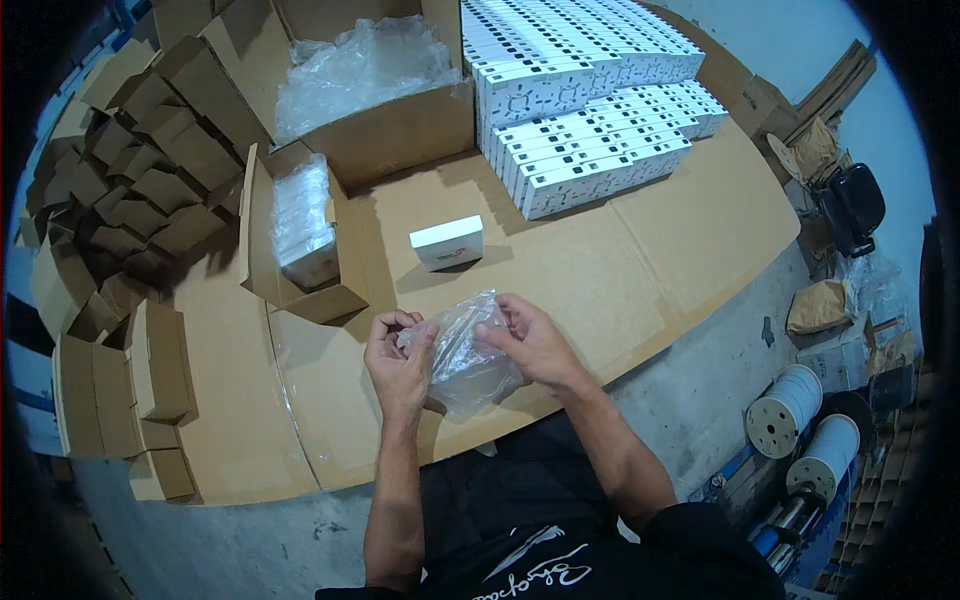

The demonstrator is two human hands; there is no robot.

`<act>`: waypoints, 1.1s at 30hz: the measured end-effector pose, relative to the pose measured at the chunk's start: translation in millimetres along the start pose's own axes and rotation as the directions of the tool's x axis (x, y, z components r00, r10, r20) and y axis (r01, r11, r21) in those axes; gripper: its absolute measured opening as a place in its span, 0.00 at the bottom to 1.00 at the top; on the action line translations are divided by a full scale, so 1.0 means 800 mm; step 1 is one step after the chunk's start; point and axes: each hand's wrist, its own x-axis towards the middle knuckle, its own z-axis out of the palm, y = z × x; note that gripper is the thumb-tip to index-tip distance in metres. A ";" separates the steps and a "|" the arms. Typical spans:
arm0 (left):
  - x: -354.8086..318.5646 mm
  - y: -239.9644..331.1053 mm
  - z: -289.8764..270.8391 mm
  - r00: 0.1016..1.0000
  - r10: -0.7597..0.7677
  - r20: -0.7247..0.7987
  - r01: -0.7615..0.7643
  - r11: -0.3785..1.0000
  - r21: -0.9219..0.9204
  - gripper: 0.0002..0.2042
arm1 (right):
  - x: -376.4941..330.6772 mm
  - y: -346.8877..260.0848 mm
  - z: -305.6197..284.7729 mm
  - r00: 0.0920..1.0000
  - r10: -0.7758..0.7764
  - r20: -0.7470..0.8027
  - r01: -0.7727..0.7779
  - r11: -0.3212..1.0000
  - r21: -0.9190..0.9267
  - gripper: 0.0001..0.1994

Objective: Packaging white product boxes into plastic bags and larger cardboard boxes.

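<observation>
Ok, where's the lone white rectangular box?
Near the head view's centre, that white rectangular box stands beyond the clear plastic bag, right of the nearest open brown carton.

Glossy clear plastic bag point(468, 362) above a matt cardboard-topped bench point(580, 285).
Between the left hand point(400, 362) and the right hand point(540, 345), the bag's plastic is thin, crinkled and see-through, with bright highlights; under both hands, the bench's brown cardboard looks mostly smooth. Just beyond the hands, the small box point(447, 246) is smooth white card. Farther off, beyond the right hand, the stacked boxes point(600, 185) look like the same smooth white card, printed dark. Beyond the left hand, the open carton point(345, 282) is matt brown cardboard, and its packets point(302, 215) shine in clear film. Past that carton, the heaped bags point(365, 75) are wrinkled, glossy plastic. Nearer than the hands, the shirt point(620, 560) is matt black cloth.
</observation>
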 end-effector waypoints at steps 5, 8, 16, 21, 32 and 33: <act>0.003 0.006 -0.001 0.995 0.037 -0.090 -0.035 0.999 0.029 0.09 | -0.003 0.016 0.006 0.997 -0.048 -0.056 0.021 0.910 -0.414 0.07; -0.006 0.023 0.011 0.987 -0.102 -0.127 0.092 0.992 -0.082 0.11 | 0.003 0.028 -0.004 0.977 -0.160 -0.141 0.104 0.934 -0.343 0.08; -0.013 0.020 0.000 0.962 -0.272 -0.037 0.273 0.937 0.220 0.17 | -0.003 0.028 0.019 0.956 -0.146 -0.253 0.122 0.986 -0.110 0.10; -0.006 0.010 0.005 0.987 -0.148 0.065 0.130 0.964 0.230 0.16 | -0.007 0.027 0.016 0.980 -0.092 -0.179 0.068 0.988 -0.136 0.11; 0.004 0.000 0.006 0.980 -0.192 -0.059 0.192 0.981 -0.004 0.14 | -0.005 -0.017 -0.017 0.721 -0.588 0.367 0.544 0.152 -0.825 0.26; 0.004 -0.004 0.004 0.979 -0.204 -0.028 0.204 0.979 -0.009 0.14 | -0.001 -0.014 -0.016 0.664 -0.582 0.470 0.602 0.042 -0.797 0.23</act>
